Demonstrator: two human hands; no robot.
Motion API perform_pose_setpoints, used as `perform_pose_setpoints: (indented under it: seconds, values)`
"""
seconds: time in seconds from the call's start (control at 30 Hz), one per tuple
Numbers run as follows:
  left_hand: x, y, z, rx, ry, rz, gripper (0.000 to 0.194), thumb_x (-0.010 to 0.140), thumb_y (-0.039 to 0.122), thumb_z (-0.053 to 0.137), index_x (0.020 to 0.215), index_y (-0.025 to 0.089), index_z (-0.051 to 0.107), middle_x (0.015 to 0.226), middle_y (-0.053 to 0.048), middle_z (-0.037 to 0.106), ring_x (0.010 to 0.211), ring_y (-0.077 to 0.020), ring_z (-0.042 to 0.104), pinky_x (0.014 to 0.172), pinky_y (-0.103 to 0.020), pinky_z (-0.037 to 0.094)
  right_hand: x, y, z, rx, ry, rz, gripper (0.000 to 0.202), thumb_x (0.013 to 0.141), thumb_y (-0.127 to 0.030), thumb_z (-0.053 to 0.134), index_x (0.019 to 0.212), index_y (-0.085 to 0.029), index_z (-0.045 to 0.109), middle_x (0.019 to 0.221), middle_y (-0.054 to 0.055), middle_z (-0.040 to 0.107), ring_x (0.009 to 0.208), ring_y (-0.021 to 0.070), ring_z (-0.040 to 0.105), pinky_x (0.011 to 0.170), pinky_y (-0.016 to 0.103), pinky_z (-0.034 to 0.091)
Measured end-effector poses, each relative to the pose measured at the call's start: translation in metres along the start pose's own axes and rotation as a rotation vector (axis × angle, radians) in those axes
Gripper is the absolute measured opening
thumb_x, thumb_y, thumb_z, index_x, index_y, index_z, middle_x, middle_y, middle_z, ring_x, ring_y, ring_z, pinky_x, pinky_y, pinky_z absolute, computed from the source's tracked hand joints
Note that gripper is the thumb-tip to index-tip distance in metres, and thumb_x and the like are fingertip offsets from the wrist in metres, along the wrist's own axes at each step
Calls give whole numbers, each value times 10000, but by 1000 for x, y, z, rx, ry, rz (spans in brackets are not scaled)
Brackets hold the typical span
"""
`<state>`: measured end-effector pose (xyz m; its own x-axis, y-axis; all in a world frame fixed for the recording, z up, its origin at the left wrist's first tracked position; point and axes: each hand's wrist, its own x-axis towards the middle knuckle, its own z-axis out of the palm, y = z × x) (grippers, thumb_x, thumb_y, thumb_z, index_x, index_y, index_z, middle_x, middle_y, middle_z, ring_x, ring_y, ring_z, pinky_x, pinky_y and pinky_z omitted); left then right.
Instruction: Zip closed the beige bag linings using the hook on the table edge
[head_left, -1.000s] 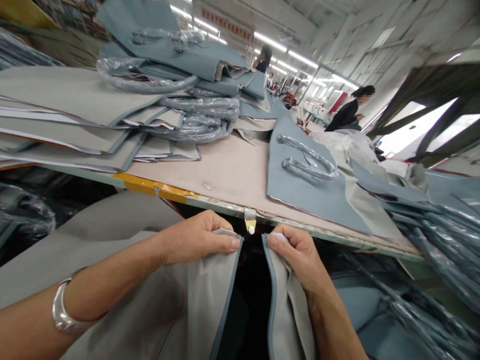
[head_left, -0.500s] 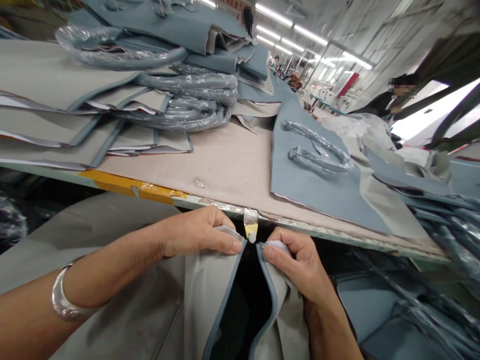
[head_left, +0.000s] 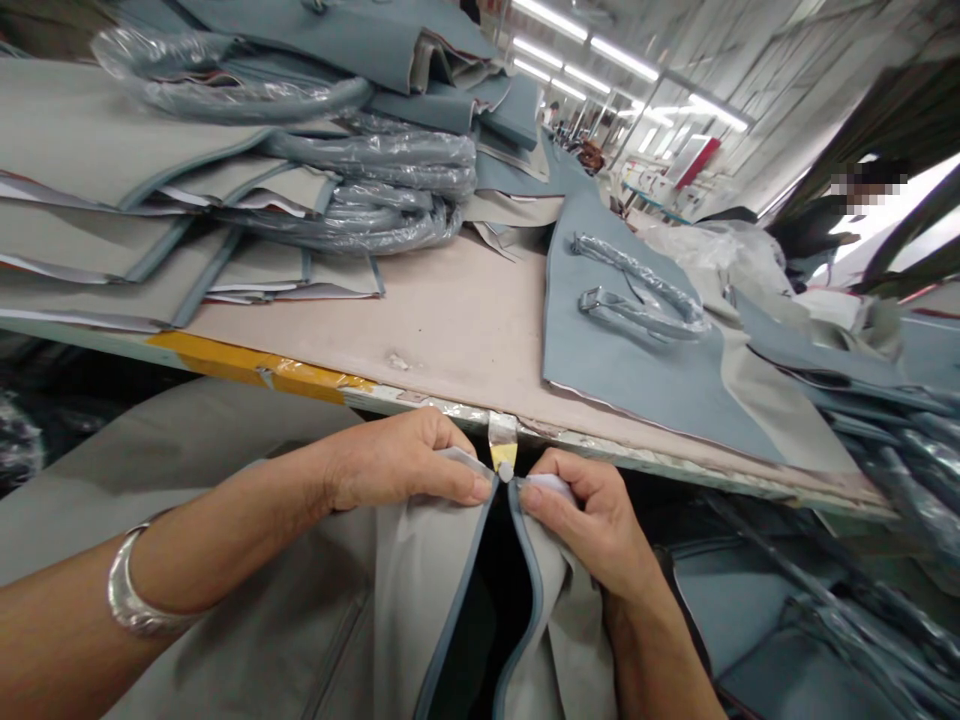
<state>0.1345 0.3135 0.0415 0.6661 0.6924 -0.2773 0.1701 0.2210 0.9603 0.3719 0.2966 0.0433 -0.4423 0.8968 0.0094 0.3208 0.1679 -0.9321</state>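
A pale grey sheet of leather-like material (head_left: pixel 420 590) with blue-edged borders hangs in front of the table. My left hand (head_left: pixel 405 465) is closed on the top corner of its left edge, thumb on top. Pinched in my right hand (head_left: pixel 589 510) is the top corner of the right blue-edged border (head_left: pixel 534 570). Both corners meet just under a small fitting (head_left: pixel 504 450) with a clear and yellow strip and a whitish round tip, fixed at the table's front edge. Below the corners the borders spread apart around a dark gap. A silver bangle (head_left: pixel 131 590) circles my left wrist.
Grey panels with blue trim (head_left: pixel 82 240) and plastic-wrapped handles (head_left: pixel 375 190) are piled on the table (head_left: pixel 450 310) at left. A blue panel with wrapped straps (head_left: pixel 622 360) lies at right. Blue pieces (head_left: pixel 757 600) sit below. Another person (head_left: pixel 817 235) is at far right.
My hands have drawn slightly closer together, bringing the two blue-edged corners up to the fitting's round tip. The person at far right has shifted rightward in view.
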Motion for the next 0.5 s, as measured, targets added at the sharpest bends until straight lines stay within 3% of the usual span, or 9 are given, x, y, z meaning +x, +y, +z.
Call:
perform_pose_setpoints:
  seconds: [0.5]
  values:
    - [1,0,4,-40,61,-23,416,777,448,690,604,156,449,566,43,331,506,-63,242,447,-206,166,6,0,1,49,22,-22,368,856,-421,707,684,-123,576,586,-32,420,535,61,311,464,178,228]
